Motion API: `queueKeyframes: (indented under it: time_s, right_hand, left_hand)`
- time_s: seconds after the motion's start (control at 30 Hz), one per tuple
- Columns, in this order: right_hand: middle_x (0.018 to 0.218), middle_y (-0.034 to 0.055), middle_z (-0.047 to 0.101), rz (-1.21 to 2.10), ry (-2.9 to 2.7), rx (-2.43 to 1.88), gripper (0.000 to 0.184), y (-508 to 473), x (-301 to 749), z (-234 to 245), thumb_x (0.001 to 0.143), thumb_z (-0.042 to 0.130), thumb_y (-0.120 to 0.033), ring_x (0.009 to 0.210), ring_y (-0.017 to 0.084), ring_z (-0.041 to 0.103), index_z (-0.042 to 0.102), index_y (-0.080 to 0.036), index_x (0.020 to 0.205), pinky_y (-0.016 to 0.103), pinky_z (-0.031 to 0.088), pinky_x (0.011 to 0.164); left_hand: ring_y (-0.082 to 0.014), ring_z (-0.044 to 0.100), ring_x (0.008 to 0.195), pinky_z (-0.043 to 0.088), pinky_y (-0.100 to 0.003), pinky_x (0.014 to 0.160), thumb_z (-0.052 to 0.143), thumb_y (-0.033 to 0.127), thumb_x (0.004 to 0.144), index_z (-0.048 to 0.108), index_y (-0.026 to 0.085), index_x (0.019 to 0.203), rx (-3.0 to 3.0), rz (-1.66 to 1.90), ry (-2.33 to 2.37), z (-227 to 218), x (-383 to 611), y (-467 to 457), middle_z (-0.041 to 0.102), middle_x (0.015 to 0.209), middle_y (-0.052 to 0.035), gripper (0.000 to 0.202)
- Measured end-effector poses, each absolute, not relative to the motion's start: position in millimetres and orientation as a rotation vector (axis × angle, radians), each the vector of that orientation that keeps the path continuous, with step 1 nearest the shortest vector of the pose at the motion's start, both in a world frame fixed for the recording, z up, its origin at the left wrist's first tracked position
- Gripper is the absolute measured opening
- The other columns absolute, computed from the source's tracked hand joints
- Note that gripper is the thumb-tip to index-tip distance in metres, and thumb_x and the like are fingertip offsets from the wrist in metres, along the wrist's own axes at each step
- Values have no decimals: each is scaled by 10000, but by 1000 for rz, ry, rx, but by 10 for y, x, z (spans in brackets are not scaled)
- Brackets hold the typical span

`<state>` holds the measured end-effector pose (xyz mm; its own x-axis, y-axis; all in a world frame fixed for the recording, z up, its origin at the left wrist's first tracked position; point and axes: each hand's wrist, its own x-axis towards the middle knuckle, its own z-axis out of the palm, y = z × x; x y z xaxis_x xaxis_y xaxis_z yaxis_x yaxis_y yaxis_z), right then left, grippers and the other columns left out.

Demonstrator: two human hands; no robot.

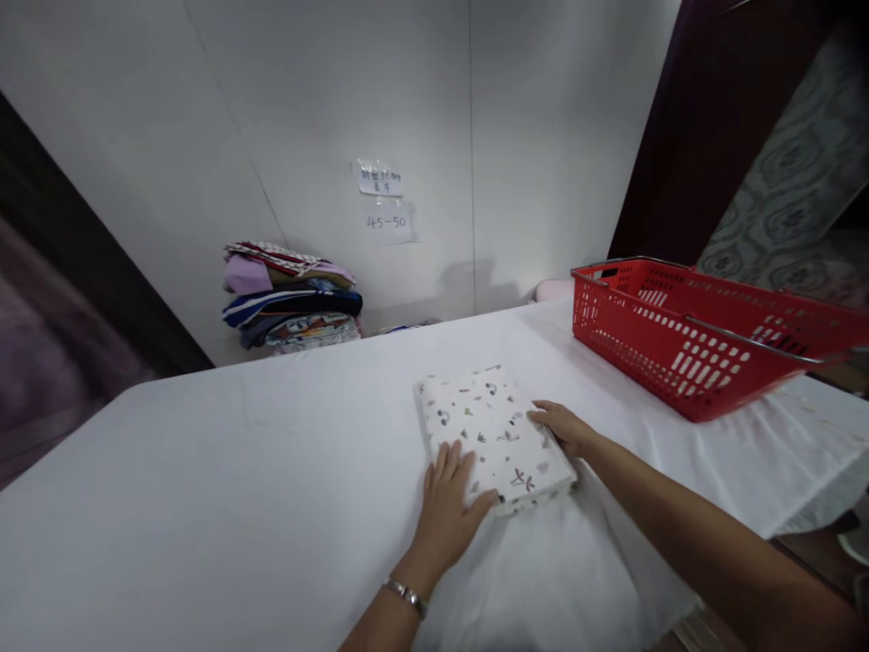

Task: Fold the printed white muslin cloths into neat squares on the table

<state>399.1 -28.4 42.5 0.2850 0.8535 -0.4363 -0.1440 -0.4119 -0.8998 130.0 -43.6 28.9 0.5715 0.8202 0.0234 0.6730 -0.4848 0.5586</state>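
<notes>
A folded white cloth (492, 421) with small printed shapes lies flat on the white-covered table (224, 489). My left hand (449, 512) rests on its near left corner, fingers stretched flat, the thumb along the near edge. My right hand (565, 427) touches the cloth's right edge with its fingers curled against the side. Neither hand lifts the cloth.
A red plastic basket (706, 335) with a metal handle stands at the table's right side. A stack of folded coloured clothes (291, 297) sits at the back against the grey wall, under two paper notes (381, 201). A dark door frame is at the right.
</notes>
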Motion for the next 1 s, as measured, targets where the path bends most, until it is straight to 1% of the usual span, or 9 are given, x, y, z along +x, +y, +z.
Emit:
queueKeyframes:
  time_s: [0.1, 0.2, 0.27, 0.33, 0.47, 0.6, 0.73, 0.87, 1.0]
  right_hand:
    - [1001, 102, 661, 1151, -811, -1818, 609, -347, 4017, 428, 781, 617, -380, 795, 196, 637, 422, -168, 1318, 286, 498, 654]
    - [984, 90, 651, 991, -1030, -1942, 709, -462, 4023, 414, 765, 630, -425, 812, 199, 620, 371, -179, 1378, 287, 473, 700]
    - [963, 79, 649, 868, -1176, -1976, 795, -542, 4030, 389, 712, 683, -403, 843, 217, 602, 351, -189, 1402, 315, 456, 761]
    - [965, 62, 646, 783, -1266, -1970, 819, -601, 4047, 363, 666, 716, -325, 860, 221, 584, 368, -205, 1398, 328, 439, 801]
    - [865, 0, 642, 714, -1283, -1961, 747, -640, 4098, 330, 694, 653, -223, 745, 169, 566, 385, -249, 1390, 288, 435, 760]
    - [875, 13, 652, 642, -1308, -2026, 638, -642, 4110, 290, 708, 644, -219, 758, 175, 571, 484, -253, 1325, 271, 420, 758]
    - [879, 10, 657, 593, -1363, -2027, 619, -675, 4122, 237, 726, 645, -255, 786, 184, 577, 484, -275, 1323, 271, 415, 766]
    - [835, 21, 654, 617, -1365, -2071, 669, -713, 4197, 216, 718, 674, -378, 768, 199, 582, 467, -245, 1340, 291, 426, 747]
    - [769, 17, 649, 651, -1291, -2082, 642, -746, 4169, 258, 708, 689, -336, 764, 203, 590, 496, -239, 1313, 299, 437, 747]
  left_hand:
    - [-264, 39, 1411, 74, -501, 1136, 443, 621, 799, 330, 258, 1407, 2381, 354, 1176, 302, 1277, -491, 145, 1529, -34, 717]
    - [-272, 56, 1409, 59, -512, 1134, 552, 560, 752, 320, 286, 1407, 2447, 329, 1160, 263, 1268, -510, 168, 1526, -20, 746]
    - [-273, 70, 1408, 61, -521, 1131, 559, 524, 758, 325, 293, 1403, 2485, 338, 1158, 218, 1274, -505, 194, 1521, -15, 724]
    - [-274, 88, 1406, 70, -528, 1126, 528, 517, 784, 341, 289, 1395, 2512, 358, 1156, 177, 1291, -497, 220, 1514, -20, 679]
    - [-283, 111, 1400, 77, -541, 1116, 520, 456, 809, 349, 279, 1390, 2581, 401, 1136, 129, 1336, -491, 263, 1500, -35, 631]
    - [-282, 142, 1394, 98, -543, 1112, 504, 407, 827, 368, 266, 1377, 2633, 431, 1115, 106, 1338, -500, 298, 1485, -46, 584]
    - [-274, 158, 1391, 147, -535, 1107, 490, 346, 835, 396, 242, 1355, 2661, 440, 1109, 93, 1298, -523, 291, 1488, -58, 538]
    - [-270, 157, 1393, 268, -500, 1077, 495, 321, 835, 395, 224, 1352, 2650, 463, 1080, 78, 1295, -541, 286, 1489, -70, 535]
    - [-241, 214, 1381, 316, -452, 1077, 498, 229, 817, 468, 241, 1292, 2665, 448, 952, 86, 1243, -432, 374, 1446, -46, 476]
